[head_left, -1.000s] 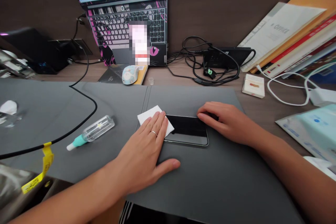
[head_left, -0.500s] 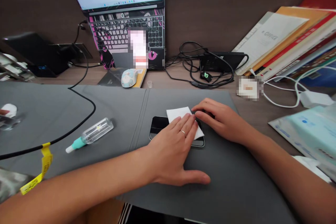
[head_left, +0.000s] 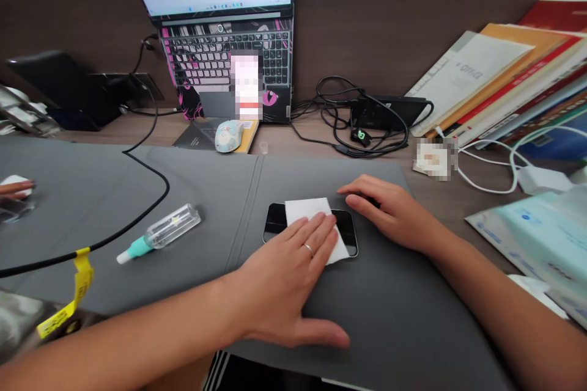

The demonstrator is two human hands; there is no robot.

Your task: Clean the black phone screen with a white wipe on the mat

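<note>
A black smartphone (head_left: pixel 347 233) lies screen up on the grey desk mat (head_left: pixel 403 311). Across its middle is a folded white wipe (head_left: pixel 306 209), whose lower corner hangs over the phone's near edge. My left hand (head_left: pixel 288 278), with a ring on one finger, rests flat on the wipe, fingers stretched and thumb spread away. Just right of the phone, my right hand (head_left: pixel 389 208) rests on the mat. Its fingers are loosely bent and apart, with nothing in them. To the left lies a clear spray bottle (head_left: pixel 172 227) with a teal and white top.
An open laptop (head_left: pixel 220 61), a mouse (head_left: pixel 228 136) and a coiled black cable (head_left: pixel 337 134) are behind the mat. Books (head_left: pixel 499 73) lean at the right, above a light-blue pack (head_left: pixel 545 238). A black cable (head_left: pixel 137 226) crosses the left side. Another person's hand (head_left: pixel 16 187) shows at the far left.
My left hand has slid a little left and toward me, and the wipe has moved with it over the phone. My right hand has stayed nearly in place.
</note>
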